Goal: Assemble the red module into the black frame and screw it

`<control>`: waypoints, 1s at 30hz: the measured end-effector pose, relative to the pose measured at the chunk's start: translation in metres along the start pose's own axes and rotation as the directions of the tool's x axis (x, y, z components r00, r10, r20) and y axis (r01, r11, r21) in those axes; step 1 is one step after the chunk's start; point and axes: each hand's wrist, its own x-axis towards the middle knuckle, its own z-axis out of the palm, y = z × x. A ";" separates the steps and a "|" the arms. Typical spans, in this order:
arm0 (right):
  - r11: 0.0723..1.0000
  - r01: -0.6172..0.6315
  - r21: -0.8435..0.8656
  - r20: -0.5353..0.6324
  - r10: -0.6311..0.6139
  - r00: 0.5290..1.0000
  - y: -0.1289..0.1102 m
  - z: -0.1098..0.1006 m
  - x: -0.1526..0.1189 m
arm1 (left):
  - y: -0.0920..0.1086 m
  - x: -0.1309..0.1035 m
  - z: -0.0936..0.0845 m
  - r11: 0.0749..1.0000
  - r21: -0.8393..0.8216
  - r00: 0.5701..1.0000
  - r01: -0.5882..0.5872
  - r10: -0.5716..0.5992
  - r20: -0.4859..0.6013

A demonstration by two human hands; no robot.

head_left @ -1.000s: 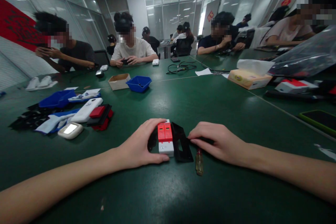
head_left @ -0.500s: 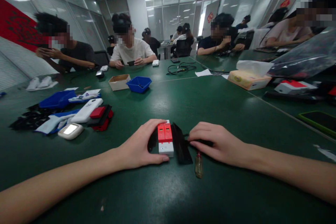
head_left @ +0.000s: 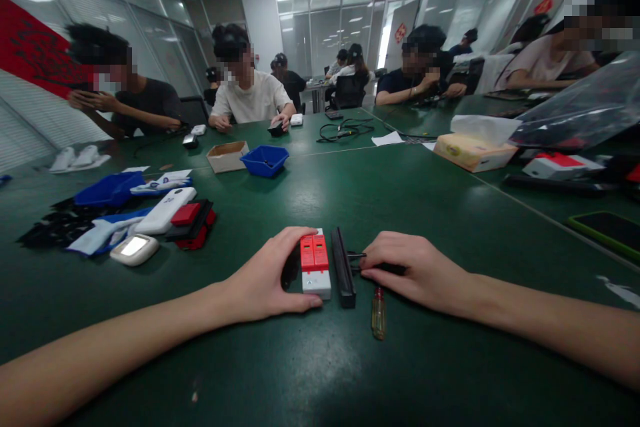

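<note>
My left hand [head_left: 265, 273] is wrapped round a red and white block [head_left: 315, 263], thumb at its near end and fingers at its far end. Just right of the block a long black piece [head_left: 343, 267] stands narrow side up on the green table [head_left: 240, 360]. Thin dark prongs stick out from its right side to the fingertips of my right hand [head_left: 400, 267], which are pinched together on them. Below those fingers lies a screwdriver [head_left: 379, 317] with a clear yellowish handle.
On the left lie a white phone-like case [head_left: 167, 211], a red and black block [head_left: 193, 223], a pale round-cornered device [head_left: 135, 249] and gloves. Farther off are a blue tray [head_left: 265, 161], a cardboard box [head_left: 227, 157] and a tissue box [head_left: 475, 149]. Several people sit around.
The black piece has turned from leaning with its broad face showing to standing narrow side up. My hands have hardly moved. Across the table, a person's hand has shifted a black object rightward.
</note>
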 end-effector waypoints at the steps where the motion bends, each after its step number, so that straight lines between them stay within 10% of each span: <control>1: 1.000 -0.004 0.001 -0.004 0.004 1.000 0.000 0.000 0.000 | 0.000 0.000 0.000 1.000 0.000 1.000 0.000 0.000 0.000; 30: 0.999 0.007 -0.039 0.009 -0.006 1.000 -0.003 0.000 0.000 | 0.002 0.000 0.000 1.000 -0.005 1.000 0.010 -0.010 -0.010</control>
